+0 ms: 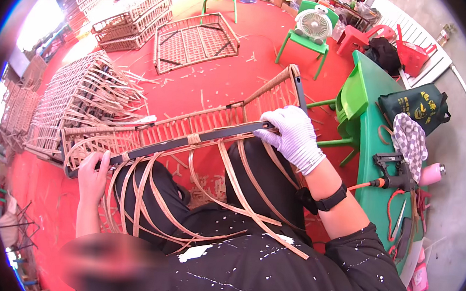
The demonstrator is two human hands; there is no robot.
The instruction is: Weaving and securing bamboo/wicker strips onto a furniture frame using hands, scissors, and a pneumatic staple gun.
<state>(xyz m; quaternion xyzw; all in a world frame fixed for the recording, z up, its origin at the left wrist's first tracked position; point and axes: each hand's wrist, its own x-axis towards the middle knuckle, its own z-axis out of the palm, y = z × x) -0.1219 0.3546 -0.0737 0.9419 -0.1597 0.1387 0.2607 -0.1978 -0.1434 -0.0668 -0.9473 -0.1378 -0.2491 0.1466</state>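
Note:
Across my lap rests a partly woven wicker basket point(191, 122) with a dark flat frame bar point(179, 143) along its near edge. My left hand point(94, 169), bare, is closed round the left end of that bar. Farther right, my right hand point(294, 134) in a white knit glove is closed on the same bar, thumb and fingers pinching it. Several loose flat cane strips point(237, 181) hang from the bar over my legs and shirt. What lies under the gloved palm is hidden.
On the right, a green table point(370, 193) carries a nail gun point(396, 170), a pink bottle point(432, 174) and a dark green bag point(416, 107). A fan point(314, 25) sits on a green chair. Left stands an unfinished woven basket point(71, 102); a wicker panel point(197, 43) lies beyond.

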